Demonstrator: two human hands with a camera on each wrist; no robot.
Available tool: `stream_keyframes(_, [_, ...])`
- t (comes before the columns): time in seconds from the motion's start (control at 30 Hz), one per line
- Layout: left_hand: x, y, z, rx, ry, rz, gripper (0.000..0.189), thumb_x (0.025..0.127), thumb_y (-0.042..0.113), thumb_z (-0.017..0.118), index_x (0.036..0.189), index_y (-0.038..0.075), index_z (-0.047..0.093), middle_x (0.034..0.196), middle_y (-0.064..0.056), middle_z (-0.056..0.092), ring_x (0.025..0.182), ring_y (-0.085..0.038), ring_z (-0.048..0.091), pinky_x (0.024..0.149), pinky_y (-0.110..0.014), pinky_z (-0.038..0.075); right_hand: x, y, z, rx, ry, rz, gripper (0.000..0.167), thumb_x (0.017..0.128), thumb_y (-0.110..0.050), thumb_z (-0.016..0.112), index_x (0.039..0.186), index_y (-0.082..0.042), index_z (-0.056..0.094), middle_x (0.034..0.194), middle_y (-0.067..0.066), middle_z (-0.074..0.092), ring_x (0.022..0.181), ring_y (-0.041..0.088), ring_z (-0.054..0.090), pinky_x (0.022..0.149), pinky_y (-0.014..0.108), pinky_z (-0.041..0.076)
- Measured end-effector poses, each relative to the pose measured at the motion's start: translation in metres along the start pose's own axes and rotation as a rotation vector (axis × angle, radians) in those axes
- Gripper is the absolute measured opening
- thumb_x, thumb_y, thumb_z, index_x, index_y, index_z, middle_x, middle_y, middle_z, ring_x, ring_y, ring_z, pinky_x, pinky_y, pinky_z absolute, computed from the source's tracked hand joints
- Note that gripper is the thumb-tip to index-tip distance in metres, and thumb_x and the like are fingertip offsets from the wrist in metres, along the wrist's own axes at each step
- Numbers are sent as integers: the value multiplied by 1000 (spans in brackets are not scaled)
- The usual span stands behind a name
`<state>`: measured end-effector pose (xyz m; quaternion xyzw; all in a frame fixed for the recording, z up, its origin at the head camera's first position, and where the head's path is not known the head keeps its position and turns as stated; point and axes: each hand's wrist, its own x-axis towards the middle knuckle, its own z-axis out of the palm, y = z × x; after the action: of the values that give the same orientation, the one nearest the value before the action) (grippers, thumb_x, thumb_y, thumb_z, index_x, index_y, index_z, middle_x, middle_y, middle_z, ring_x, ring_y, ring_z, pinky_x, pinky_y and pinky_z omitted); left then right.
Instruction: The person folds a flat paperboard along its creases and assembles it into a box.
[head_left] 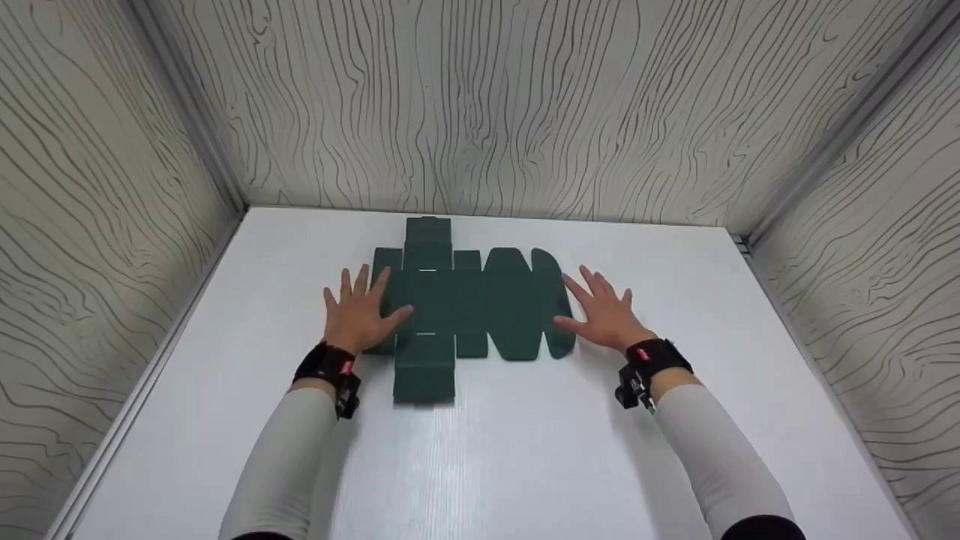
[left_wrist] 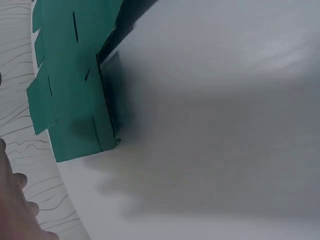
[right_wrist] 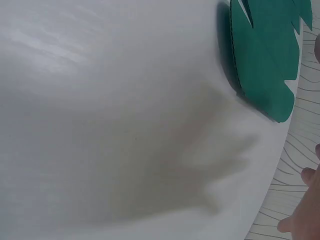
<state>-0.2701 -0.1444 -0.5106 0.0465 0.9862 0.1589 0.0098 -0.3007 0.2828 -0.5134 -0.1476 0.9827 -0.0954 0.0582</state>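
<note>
Lying unfolded: dark-green cardboard blank (head_left: 510, 304), flapped, slitted; left grip (head_left: 358, 318), right grip (head_left: 606, 319) spread wide.

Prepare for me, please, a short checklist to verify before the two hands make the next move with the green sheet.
1. Sheet on the table, opened out: ok.
2. Sheet fully flat: not ok; some edges lift, with shadows beneath.
3. Left hand free: ok, fingers spread, holding nothing, at the sheet's left end.
4. Right hand free: ok, fingers spread, holding nothing, at the rounded end.
5. Sheet's underside undamaged: cannot tell, it is hidden.
</note>
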Motion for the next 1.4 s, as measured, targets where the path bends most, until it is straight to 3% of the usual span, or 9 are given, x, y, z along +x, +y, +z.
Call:
stream_keyframes(0.37, [-21,36,22,44,-204,172,91,83,74,57,155,24,33,164,-19,21,152,-45,14,119,-68,16,-2,-20,16,6,-69,-115,76,93,-63,53,156,-26,30,166,12,18,152,41,17,114,75,13])
stream_keyframes(0.53, [-26,44,35,43,-248,184,91,82,74,58,155,25,34,164,-17,23,151,-43,19,118,-66,22,-5,-21,28,-23,-129,-132,73,95,-60,52,154,-22,36,164,13,25,152,39,21,118,69,13])
stream_keyframes(0.7, [-28,46,39,68,-293,166,92,84,75,53,154,18,37,163,-17,26,151,-42,22,118,-62,25,-9,-22,34,-37,-126,-150,69,95,-56,55,151,-20,42,161,16,32,149,38,30,119,65,19])
stream_keyframes(1.07, [-20,47,43,161,-279,156,103,85,77,50,152,1,34,162,-17,29,151,-36,26,122,-52,26,-19,-39,37,-201,-59,-231,60,92,-57,59,143,-24,54,136,17,54,122,36,52,107,56,39])
stream_keyframes(1.27, [-16,54,48,179,-232,129,102,88,75,45,148,-7,36,161,-21,29,150,-36,28,118,-49,34,-30,-56,30,-268,-29,-293,52,90,-54,64,133,-26,64,114,17,61,105,33,59,102,68,38])
stream_keyframes(1.4, [-14,56,52,153,-208,99,96,93,70,43,149,-7,34,161,-24,26,151,-38,25,120,-48,31,-40,-70,25,-300,-57,-366,47,89,-49,69,129,-25,67,103,15,63,93,26,60,100,70,39])
